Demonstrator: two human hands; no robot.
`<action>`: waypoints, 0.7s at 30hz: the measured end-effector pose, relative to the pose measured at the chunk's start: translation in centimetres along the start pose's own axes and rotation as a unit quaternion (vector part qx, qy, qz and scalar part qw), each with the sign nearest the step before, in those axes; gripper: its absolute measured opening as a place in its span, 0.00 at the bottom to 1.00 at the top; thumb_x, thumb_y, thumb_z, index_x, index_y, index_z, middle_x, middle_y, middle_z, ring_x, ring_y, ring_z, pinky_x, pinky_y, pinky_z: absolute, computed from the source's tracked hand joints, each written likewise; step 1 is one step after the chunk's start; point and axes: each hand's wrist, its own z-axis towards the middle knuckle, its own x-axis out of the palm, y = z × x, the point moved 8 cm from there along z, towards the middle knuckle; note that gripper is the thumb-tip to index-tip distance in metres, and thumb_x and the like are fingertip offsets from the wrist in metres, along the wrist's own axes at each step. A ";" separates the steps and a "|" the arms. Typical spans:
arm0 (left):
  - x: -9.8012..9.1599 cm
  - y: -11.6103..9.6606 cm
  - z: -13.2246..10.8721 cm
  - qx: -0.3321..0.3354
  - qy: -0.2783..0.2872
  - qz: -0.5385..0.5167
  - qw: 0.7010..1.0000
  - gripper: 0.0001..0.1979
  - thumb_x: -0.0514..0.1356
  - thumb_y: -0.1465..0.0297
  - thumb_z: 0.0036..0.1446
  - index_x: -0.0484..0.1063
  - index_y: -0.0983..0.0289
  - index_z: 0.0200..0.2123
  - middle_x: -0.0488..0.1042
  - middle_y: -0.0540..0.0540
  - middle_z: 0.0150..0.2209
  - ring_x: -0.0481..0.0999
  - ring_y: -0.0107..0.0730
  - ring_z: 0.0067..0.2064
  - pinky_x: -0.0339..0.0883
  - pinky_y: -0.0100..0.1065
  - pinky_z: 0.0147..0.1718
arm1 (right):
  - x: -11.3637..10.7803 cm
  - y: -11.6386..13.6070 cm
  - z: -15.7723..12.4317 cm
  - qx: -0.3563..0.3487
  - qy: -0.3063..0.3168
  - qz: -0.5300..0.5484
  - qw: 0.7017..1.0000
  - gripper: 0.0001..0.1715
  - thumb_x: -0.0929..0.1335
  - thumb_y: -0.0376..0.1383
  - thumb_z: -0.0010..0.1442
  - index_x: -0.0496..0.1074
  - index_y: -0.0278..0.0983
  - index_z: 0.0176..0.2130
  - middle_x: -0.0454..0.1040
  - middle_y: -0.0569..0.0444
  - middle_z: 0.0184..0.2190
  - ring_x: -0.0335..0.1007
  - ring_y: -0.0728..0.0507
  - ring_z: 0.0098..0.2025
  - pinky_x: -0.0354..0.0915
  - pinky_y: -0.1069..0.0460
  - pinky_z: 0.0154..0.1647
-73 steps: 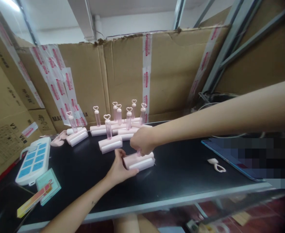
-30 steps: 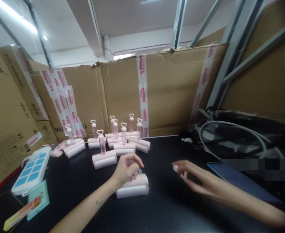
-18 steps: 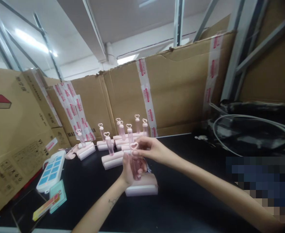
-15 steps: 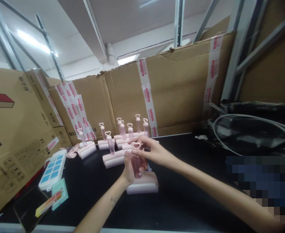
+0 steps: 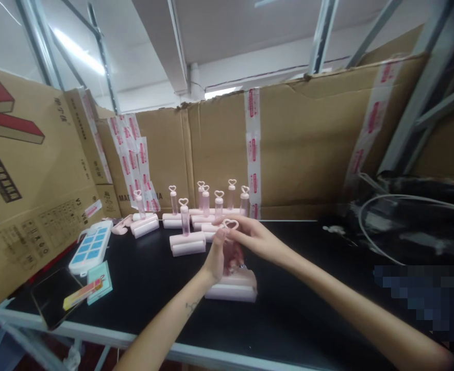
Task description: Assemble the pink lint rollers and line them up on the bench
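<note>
A pink translucent tube (image 5: 232, 253) with a heart-shaped loop on top (image 5: 230, 224) stands upright on a pale pink roller-like base (image 5: 232, 288). My left hand (image 5: 216, 257) is closed around the left side of the tube. The fingers of my right hand (image 5: 252, 232) are pinched at its top, just under the heart loop. Behind my hands are several similar pink pieces, each an upright tube on a base; the nearest one (image 5: 188, 243) stands to the left. Part of the held tube is hidden by my fingers.
At the left lie a white case with blue compartments (image 5: 91, 247), a teal packet (image 5: 100, 282), a yellow-orange stick (image 5: 82, 294) and a dark phone-like slab (image 5: 49, 299). Cardboard (image 5: 219, 154) walls the back of the black table (image 5: 288, 319). A white cable (image 5: 366, 226) loops at the right.
The view has shifted, showing more of the table's front edge. Both hands stay on the same tube; my right hand's fingers have closed in further around its top.
</note>
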 end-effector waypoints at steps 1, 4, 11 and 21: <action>0.0 0.1 0.0 -0.006 -0.001 0.001 1.000 0.40 0.40 0.31 0.37 0.61 0.64 0.12 0.51 0.45 0.07 0.48 0.18 0.08 0.37 0.25 0.08 | 0.2 0.2 0.0 0.004 0.007 -0.005 1.000 0.19 0.67 0.48 0.56 0.67 0.36 0.38 0.72 0.58 0.20 0.68 0.48 0.16 0.66 0.55 0.16; 0.0 0.2 0.0 -0.014 -0.008 0.000 1.000 0.40 0.37 0.31 0.37 0.59 0.63 0.12 0.51 0.46 0.08 0.47 0.18 0.08 0.35 0.25 0.07 | 0.5 0.7 -0.3 0.016 0.007 -0.028 0.999 0.19 0.68 0.50 0.53 0.71 0.35 0.32 0.73 0.55 0.20 0.71 0.45 0.18 0.68 0.53 0.18; 0.2 -0.2 -0.1 0.005 0.004 -0.041 0.999 0.34 0.44 0.35 0.42 0.58 0.62 0.17 0.53 0.44 0.08 0.51 0.20 0.09 0.42 0.25 0.08 | 0.7 -0.4 -0.6 0.048 -0.019 0.012 0.999 0.20 0.68 0.50 0.52 0.70 0.35 0.28 0.73 0.55 0.16 0.72 0.42 0.17 0.70 0.50 0.17; 0.2 -1.3 -0.6 0.009 -0.048 -0.019 0.999 0.28 0.53 0.41 0.42 0.57 0.61 0.20 0.52 0.42 0.08 0.48 0.19 0.07 0.35 0.26 0.07 | 0.1 0.6 -0.6 0.009 -0.090 -0.106 0.990 0.18 0.67 0.47 0.53 0.73 0.33 0.28 0.75 0.54 0.21 0.73 0.43 0.19 0.69 0.52 0.18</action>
